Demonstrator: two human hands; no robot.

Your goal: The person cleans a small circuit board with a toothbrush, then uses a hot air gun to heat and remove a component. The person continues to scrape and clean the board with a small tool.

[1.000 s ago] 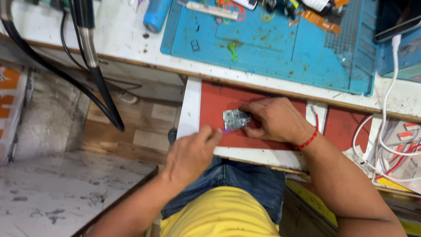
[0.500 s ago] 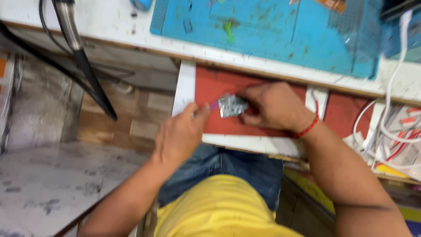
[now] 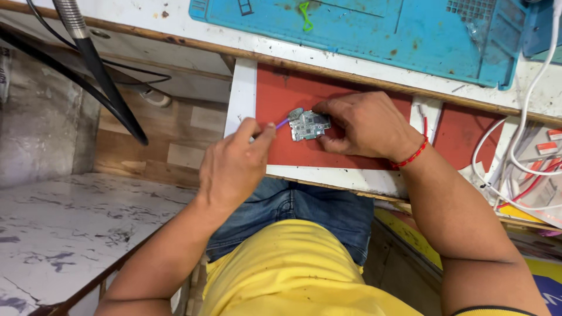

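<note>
1. The left hand (image 3: 234, 167) pinches a thin purple tool (image 3: 282, 123); the right hand (image 3: 366, 126) holds a small circuit board (image 3: 309, 125).
2. The board lies on a red pull-out surface (image 3: 345, 155), below a blue mat (image 3: 374, 32).
3. The board is grey-green and densely covered with parts.

Along the far edge of the white desk (image 3: 146, 26) lies a blue work mat (image 3: 374, 35), stained and scuffed, with a small green clip (image 3: 304, 11) resting near its top edge. A pull-out tray (image 3: 243, 93) with white rims juts out beneath the desk, lined in red. To the left, a flexible metal arm (image 3: 73, 17) and black cables (image 3: 88, 88) hang down past a brown wooden panel (image 3: 152, 146). White cables (image 3: 515, 146) loop over the right side, above small red-and-white packets (image 3: 547, 149). The floor (image 3: 64, 234) is pale marble with dark veins.
</note>
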